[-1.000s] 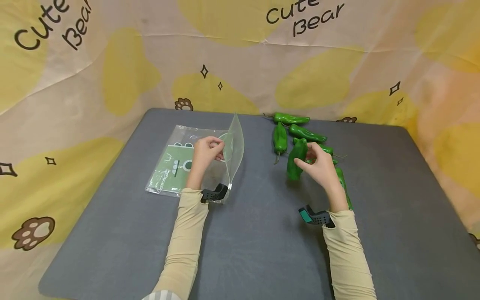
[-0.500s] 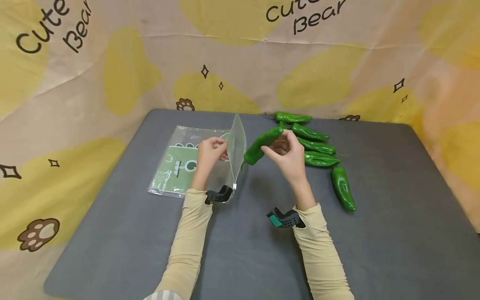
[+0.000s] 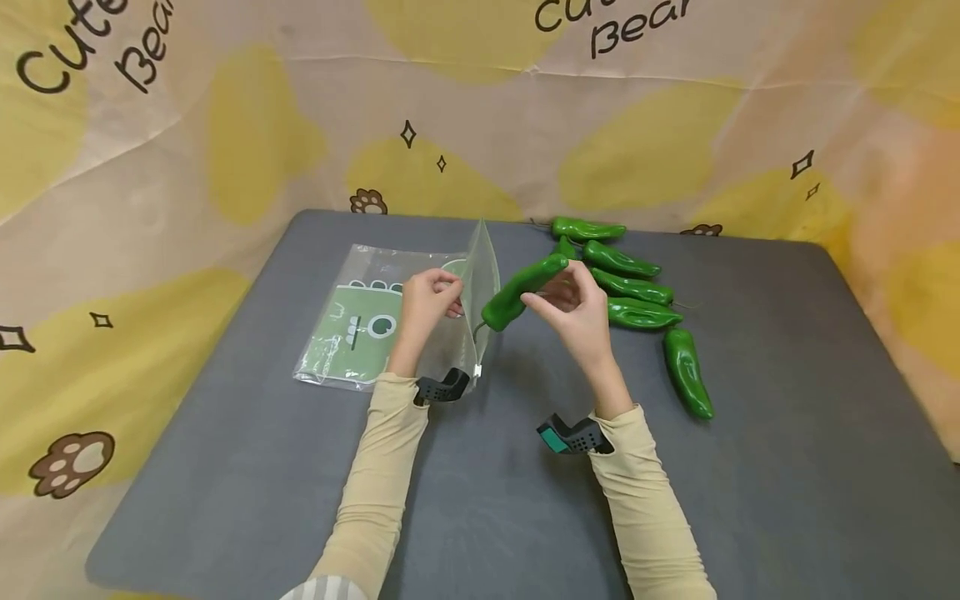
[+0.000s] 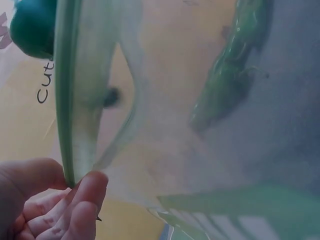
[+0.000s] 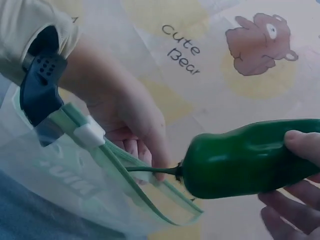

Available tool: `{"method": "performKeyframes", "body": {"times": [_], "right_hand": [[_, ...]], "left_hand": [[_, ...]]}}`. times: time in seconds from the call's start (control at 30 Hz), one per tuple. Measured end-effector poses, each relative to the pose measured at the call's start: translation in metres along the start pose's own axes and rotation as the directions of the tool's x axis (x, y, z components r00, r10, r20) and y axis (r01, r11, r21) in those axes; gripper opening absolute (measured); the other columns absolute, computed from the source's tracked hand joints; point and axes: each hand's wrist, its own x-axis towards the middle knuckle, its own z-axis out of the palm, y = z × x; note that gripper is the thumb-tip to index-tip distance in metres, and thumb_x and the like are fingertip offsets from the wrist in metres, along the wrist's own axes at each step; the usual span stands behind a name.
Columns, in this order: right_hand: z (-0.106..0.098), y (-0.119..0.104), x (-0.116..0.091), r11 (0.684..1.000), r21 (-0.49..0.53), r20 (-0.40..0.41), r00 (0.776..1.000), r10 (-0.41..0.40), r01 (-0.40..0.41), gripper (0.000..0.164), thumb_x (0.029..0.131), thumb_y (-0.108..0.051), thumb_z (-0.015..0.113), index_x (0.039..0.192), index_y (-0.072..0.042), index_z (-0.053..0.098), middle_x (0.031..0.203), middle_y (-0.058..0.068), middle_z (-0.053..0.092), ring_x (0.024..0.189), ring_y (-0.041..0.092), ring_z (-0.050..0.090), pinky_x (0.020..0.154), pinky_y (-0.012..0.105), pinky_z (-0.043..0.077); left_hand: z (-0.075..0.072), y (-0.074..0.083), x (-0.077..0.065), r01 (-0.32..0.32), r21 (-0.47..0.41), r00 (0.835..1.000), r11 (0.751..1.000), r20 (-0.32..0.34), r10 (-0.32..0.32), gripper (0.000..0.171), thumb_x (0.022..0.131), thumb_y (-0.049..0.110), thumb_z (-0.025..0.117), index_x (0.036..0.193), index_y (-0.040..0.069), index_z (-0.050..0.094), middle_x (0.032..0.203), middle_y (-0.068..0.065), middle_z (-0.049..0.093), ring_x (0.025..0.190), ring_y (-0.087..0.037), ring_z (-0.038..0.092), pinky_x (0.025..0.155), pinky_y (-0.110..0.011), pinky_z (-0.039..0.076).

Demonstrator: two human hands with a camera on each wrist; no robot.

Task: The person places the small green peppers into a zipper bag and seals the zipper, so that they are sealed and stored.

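Right-hand grip is being clamped — thumb on one side, fingers on the other — round a green pepper, which is being held clear of the worktop near its stemless end. From this grip the pepper is lying out to the left and somewhat downward, its long axis being slanted across the gap between the hands, with its stem being aimed at the mouth of a clear plastic bag. On that line between axis and mouth the coming move seems to be hinging. The stem is reaching the opening while the body is being held outside; how far its end is passing in cannot be told.

Nearer to the mouth is the left-hand grip, pinched together on the bag's edge, the opening being held as a narrow upright slit. At its near corner a white slider is being borne by the zip edge — the rim, by judgement, being the likeliest snag for the pepper's thick shoulder.

Off to the right, a single loose pepper is lying apart. Farther back, more peppers are being partly hidden by the right-hand grip. Beyond the worktop, a printed cloth is hanging.
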Motion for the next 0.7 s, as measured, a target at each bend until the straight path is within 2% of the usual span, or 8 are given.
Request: {"method": "performKeyframes", "body": {"times": [0.13, 0.23, 0.4, 0.57, 0.7], "right_hand": [[0.009, 0.003, 0.0, 0.999, -0.041, 0.068, 0.998, 0.005, -0.002, 0.035, 0.072, 0.011, 0.067, 0.103, 0.01, 0.051, 0.089, 0.018, 0.059, 0.079, 0.029, 0.06, 0.069, 0.036, 0.051], [0.016, 0.005, -0.001, 0.998, -0.063, 0.1, 0.995, 0.0, 0.006, 0.035, 0.073, 0.009, 0.068, 0.104, 0.009, 0.052, 0.087, 0.022, 0.058, 0.079, 0.033, 0.058, 0.07, 0.039, 0.051], [0.025, 0.007, -0.004, 0.997, -0.08, 0.067, 0.998, -0.015, 0.02, 0.035, 0.072, 0.009, 0.069, 0.102, 0.01, 0.052, 0.086, 0.022, 0.058, 0.078, 0.032, 0.057, 0.068, 0.04, 0.05], [0.031, 0.011, -0.011, 0.994, -0.097, 0.01, 0.999, -0.045, 0.046, 0.034, 0.07, 0.009, 0.071, 0.099, 0.01, 0.052, 0.086, 0.022, 0.059, 0.077, 0.034, 0.058, 0.066, 0.044, 0.051], [0.035, 0.011, -0.013, 0.99, -0.132, 0.042, 0.998, -0.05, 0.055, 0.035, 0.069, 0.009, 0.072, 0.099, 0.01, 0.053, 0.088, 0.021, 0.058, 0.077, 0.034, 0.059, 0.066, 0.047, 0.05]], "left_hand": [[-0.005, 0.001, 0.0, 0.001, 0.006, 1.0, 1.0, -0.01, -0.001, 0.014, 0.083, 0.004, 0.057, 0.089, -0.008, 0.062, 0.064, -0.019, 0.062, 0.041, -0.009, 0.056, 0.048, -0.032, 0.053], [-0.006, 0.003, 0.002, -0.022, 0.013, 1.0, 1.0, -0.01, 0.022, 0.015, 0.083, 0.004, 0.056, 0.09, -0.009, 0.061, 0.064, -0.019, 0.062, 0.043, -0.011, 0.057, 0.049, -0.033, 0.053], [-0.004, 0.005, 0.004, -0.04, 0.051, 0.999, 0.998, 0.015, 0.04, 0.017, 0.082, 0.005, 0.055, 0.09, -0.008, 0.061, 0.062, -0.016, 0.062, 0.044, -0.013, 0.058, 0.046, -0.026, 0.052], [-0.005, 0.001, -0.001, -0.031, 0.076, 0.999, 0.997, 0.013, 0.031, 0.013, 0.081, 0.006, 0.055, 0.086, -0.004, 0.062, 0.056, -0.01, 0.06, 0.043, -0.014, 0.056, 0.045, -0.028, 0.051], [-0.01, 0.005, -0.004, -0.053, 0.059, 0.999, 0.997, 0.005, 0.053, 0.009, 0.08, 0.005, 0.055, 0.081, -0.003, 0.06, 0.054, -0.01, 0.058, 0.041, -0.015, 0.055, 0.045, -0.034, 0.052]]}}
